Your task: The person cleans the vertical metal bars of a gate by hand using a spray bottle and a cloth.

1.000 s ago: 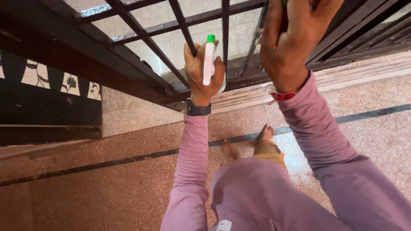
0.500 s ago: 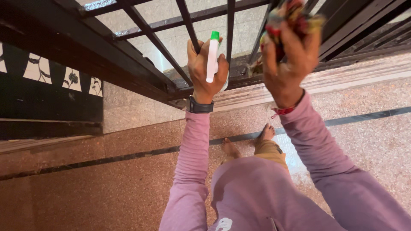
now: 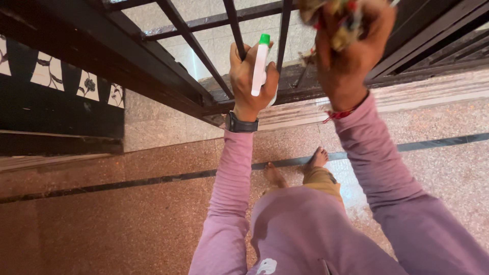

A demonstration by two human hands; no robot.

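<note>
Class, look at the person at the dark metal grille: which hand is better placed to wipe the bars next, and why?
The right hand, probably. It grips the bunched cloth up against the grille. The left hand is full, wrapped round a white spray bottle.

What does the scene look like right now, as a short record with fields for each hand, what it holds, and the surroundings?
left hand: closed around a white spray bottle with a green tip, held against a bar of the grille
right hand: gripping a bunched multicoloured cloth, raised at the grille
grille: dark metal bars, straight ahead of both hands
floor: speckled reddish stone with a dark inlaid stripe
person: purple sleeves, dark watch on left wrist, red thread on right wrist, bare feet
</note>
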